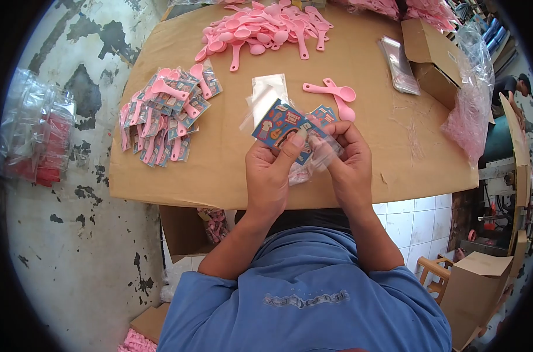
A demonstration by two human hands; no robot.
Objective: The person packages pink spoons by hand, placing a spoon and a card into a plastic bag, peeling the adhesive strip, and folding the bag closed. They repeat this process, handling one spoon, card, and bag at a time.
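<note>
My left hand [267,175] is closed on a blue printed card [277,124], its thumb pressed on the card's face. Opposite it, my right hand [352,165] pinches a small clear plastic bag [323,155] at the card's right end, where bag and card overlap. More blue cards [323,114] lie on the table just behind the fingers. White and clear plastic sleeves [270,88] lie behind the card. Two pink spoons [338,92] lie crossed beyond my right hand.
A large heap of loose pink spoons [260,29] covers the table's far side. Bagged spoons with cards [164,114] are piled at left. At right are a stack of clear bags [399,64] and a cardboard box [433,61]. Another person [507,88] is beyond it.
</note>
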